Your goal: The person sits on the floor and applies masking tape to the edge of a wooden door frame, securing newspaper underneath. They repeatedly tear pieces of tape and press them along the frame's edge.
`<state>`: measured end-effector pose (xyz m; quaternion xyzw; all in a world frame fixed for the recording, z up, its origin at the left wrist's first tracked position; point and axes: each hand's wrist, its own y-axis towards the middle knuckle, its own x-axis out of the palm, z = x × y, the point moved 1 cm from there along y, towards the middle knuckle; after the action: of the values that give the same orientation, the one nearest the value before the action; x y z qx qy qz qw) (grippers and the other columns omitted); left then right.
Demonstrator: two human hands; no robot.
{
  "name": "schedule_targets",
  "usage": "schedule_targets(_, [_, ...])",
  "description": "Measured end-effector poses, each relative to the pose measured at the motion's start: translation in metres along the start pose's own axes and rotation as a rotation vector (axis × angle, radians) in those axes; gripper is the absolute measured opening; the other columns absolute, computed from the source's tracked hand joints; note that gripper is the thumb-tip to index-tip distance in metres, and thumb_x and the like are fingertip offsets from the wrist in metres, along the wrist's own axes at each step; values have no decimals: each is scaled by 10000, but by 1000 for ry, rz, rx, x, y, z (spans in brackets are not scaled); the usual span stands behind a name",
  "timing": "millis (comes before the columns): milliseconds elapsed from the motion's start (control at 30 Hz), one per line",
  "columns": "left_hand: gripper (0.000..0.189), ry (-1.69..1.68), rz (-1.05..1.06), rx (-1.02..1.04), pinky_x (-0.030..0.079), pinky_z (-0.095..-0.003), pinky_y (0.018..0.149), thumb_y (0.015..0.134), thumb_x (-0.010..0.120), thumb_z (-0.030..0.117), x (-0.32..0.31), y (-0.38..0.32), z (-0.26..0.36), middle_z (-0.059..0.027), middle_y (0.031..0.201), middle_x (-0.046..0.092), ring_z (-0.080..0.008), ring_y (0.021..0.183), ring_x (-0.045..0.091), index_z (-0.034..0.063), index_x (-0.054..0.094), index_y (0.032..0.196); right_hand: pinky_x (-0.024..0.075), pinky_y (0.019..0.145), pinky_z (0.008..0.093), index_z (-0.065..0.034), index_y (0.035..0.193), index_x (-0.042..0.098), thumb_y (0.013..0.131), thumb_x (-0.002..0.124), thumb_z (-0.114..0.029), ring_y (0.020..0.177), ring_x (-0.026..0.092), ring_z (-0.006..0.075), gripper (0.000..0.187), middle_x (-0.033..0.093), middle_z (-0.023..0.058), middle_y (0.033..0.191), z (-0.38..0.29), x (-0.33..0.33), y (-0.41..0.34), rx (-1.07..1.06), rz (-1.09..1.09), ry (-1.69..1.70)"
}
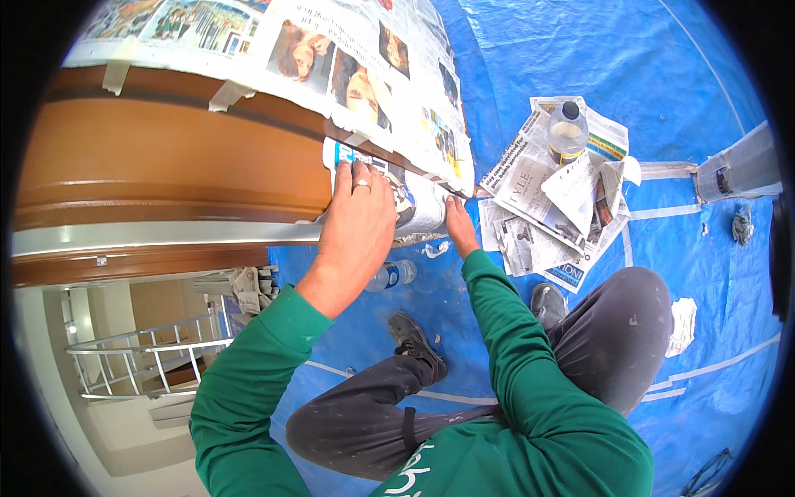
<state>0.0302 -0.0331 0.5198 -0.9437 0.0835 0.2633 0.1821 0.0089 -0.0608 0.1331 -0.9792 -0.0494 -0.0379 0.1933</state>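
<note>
Against the lower part of a brown wooden panel (180, 149), my left hand (360, 217) lies with its fingers on a newspaper strip (419, 202), a ring on one finger. My right hand (460, 225) touches the strip's right end near the corner; whether its fingers pinch the paper is unclear. Larger newspaper sheets (397, 68) cover the surface above, held along the edge by pieces of masking tape (231, 95). A pale strip (168, 239) runs along the panel's lower edge.
Blue sheeting (621, 56) covers the floor. On it are loose newspapers (528, 192) under a capped plastic bottle (567, 133), another bottle (392, 275) lying down, and crumpled paper (683, 326). A metal ladder (161, 348) is at lower left, a wrapped post (739, 164) at right.
</note>
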Motion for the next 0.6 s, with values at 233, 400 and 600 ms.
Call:
schedule_targets(233, [619, 14, -68, -45, 343, -532, 1238, 1051, 628, 478, -8, 6, -8, -202, 1438, 650, -324, 1401, 550, -38, 660, 1391, 440, 1098, 560, 49, 1364, 645, 1106, 458, -430, 1297, 590, 528, 575, 664, 364, 1336, 4, 4, 10, 25, 46, -10])
schedule_targets(400, [595, 52, 3, -25, 303, -547, 1277, 1051, 621, 469, -16, 4, -3, -212, 1521, 609, -330, 1480, 495, -19, 676, 1388, 435, 1117, 543, 50, 1370, 625, 1071, 499, -461, 1319, 581, 527, 605, 647, 364, 1368, 22, 6, 24, 17, -21, -21])
schedule_targets(600, [540, -437, 182, 163, 357, -547, 1251, 1012, 692, 427, -41, -64, 48, -206, 1515, 616, -350, 1457, 530, -2, 699, 1340, 440, 1121, 522, 24, 1374, 640, 1091, 489, -472, 1319, 588, 520, 591, 644, 344, 1393, 28, 6, 31, -16, 25, 94])
